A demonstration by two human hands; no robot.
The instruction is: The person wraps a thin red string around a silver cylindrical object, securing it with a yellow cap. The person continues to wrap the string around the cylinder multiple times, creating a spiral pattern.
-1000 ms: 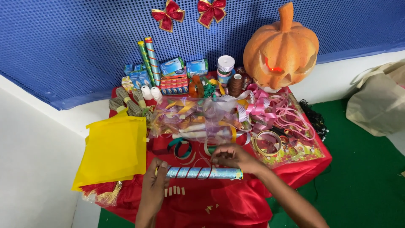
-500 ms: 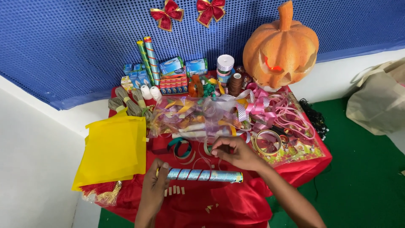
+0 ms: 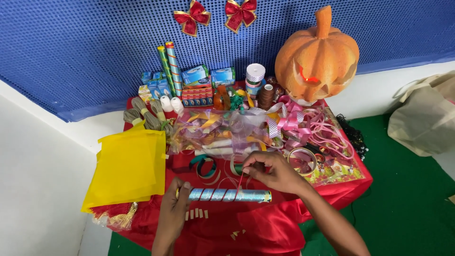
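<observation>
Head view. Landmark: the tube [image 3: 230,195], a pale blue roll with spiral stripes, lying level across a red cloth [image 3: 265,227] near the table's front edge.

Left hand [image 3: 173,213] at the tube's left end, fingers curled around it, holding it steady. Right hand [image 3: 272,171] just above the tube's right half, thumb and forefinger pinched shut on a thin red ribbon [image 3: 240,182] that runs down to the tube and meets it right of its middle.

Just below the tube, left of centre: a row of small tape bits [image 3: 196,214] on the cloth. Left of the tube, well apart: yellow sheets [image 3: 128,166]. Behind it: a clear bag of ribbons [image 3: 213,132], pink ribbon coils [image 3: 308,125] to the right. Far behind and right: an orange pumpkin [image 3: 316,59] against the blue wall [image 3: 95,42].
</observation>
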